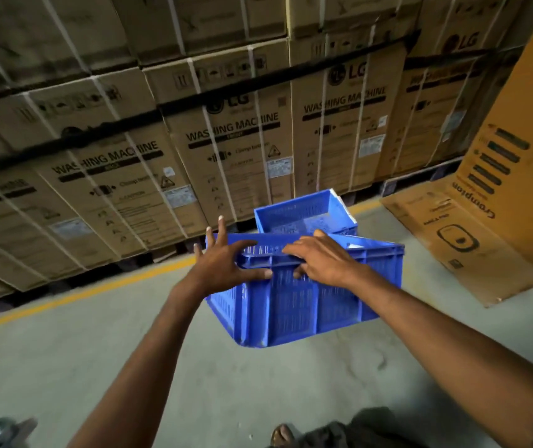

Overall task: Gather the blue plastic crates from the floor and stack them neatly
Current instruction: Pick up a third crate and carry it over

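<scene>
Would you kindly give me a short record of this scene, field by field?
setting: warehouse floor marked with a yellow line
held crate: blue, tilted, seemingly off the floor
right hand: grips the held crate's near rim
left hand: fingers spread, touching the same rim's left corner
second crate: blue, open top up, just behind the held crate, base hidden
backdrop: strapped washing machine cartons; a Crompton carton at the right
</scene>
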Demonstrator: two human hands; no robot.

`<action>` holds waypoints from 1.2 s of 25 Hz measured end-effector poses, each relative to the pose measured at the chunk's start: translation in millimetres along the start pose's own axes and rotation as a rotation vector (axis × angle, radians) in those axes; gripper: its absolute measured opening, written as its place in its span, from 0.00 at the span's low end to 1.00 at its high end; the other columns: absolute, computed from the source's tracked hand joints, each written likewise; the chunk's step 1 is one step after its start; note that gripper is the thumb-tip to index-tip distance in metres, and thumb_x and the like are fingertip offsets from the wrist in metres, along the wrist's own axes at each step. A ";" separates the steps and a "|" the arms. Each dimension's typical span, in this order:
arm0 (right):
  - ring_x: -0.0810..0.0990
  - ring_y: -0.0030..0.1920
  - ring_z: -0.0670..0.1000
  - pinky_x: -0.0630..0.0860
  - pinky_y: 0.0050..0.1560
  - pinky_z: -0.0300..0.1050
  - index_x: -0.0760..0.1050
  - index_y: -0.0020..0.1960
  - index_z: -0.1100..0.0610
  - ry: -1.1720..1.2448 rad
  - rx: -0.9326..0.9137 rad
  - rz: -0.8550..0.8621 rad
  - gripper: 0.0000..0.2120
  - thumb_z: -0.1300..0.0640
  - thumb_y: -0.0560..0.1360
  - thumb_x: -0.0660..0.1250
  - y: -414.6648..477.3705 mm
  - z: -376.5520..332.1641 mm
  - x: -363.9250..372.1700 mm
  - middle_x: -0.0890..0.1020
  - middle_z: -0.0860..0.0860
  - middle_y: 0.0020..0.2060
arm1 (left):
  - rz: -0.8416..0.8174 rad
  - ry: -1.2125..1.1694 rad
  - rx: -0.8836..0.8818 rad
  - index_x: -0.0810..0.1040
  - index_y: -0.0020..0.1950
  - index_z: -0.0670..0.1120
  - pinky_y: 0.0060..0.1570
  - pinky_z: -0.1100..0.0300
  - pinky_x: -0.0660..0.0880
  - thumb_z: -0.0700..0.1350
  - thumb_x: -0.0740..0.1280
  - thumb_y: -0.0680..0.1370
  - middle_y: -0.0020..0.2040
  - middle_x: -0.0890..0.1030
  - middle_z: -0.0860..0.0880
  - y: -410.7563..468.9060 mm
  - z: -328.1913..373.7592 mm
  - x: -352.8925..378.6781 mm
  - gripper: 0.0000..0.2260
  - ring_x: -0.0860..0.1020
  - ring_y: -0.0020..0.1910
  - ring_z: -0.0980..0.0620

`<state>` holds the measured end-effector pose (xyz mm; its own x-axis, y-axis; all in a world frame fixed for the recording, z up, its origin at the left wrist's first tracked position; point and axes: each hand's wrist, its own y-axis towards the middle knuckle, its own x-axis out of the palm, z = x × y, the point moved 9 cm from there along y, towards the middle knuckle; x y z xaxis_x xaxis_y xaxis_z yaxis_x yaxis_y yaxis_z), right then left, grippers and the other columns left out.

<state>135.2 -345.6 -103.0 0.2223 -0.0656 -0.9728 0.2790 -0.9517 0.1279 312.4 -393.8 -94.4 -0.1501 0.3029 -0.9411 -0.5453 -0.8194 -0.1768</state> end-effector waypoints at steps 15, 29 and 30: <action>0.81 0.57 0.57 0.70 0.44 0.44 0.78 0.54 0.53 0.221 0.465 -0.282 0.16 0.55 0.69 0.78 137.8 309.9 78.7 0.83 0.50 0.49 | 0.067 0.068 0.281 0.79 0.62 0.50 0.59 0.54 0.67 0.59 0.79 0.67 0.50 0.84 0.48 317.2 9.6 4.3 0.27 0.80 0.54 0.45; 0.81 0.46 0.61 0.73 0.44 0.51 0.75 0.45 0.56 -0.158 0.229 -0.210 0.10 0.65 0.67 0.74 320.5 420.3 231.1 0.83 0.56 0.41 | 0.286 -0.013 -0.026 0.80 0.62 0.50 0.62 0.45 0.69 0.54 0.75 0.71 0.55 0.85 0.50 508.6 -128.8 171.6 0.21 0.78 0.54 0.43; 0.81 0.46 0.61 0.72 0.44 0.51 0.75 0.44 0.55 -0.177 0.236 -0.214 0.11 0.66 0.67 0.73 320.3 421.1 249.2 0.83 0.56 0.40 | 0.290 -0.033 -0.029 0.80 0.62 0.49 0.58 0.47 0.71 0.54 0.75 0.71 0.54 0.85 0.49 512.2 -137.7 188.6 0.21 0.77 0.52 0.42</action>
<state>-113.4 -793.1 -385.8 0.0117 0.1113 -0.9937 0.0736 -0.9912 -0.1101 118.3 -823.3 -402.1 -0.3227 0.0695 -0.9439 -0.4524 -0.8873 0.0893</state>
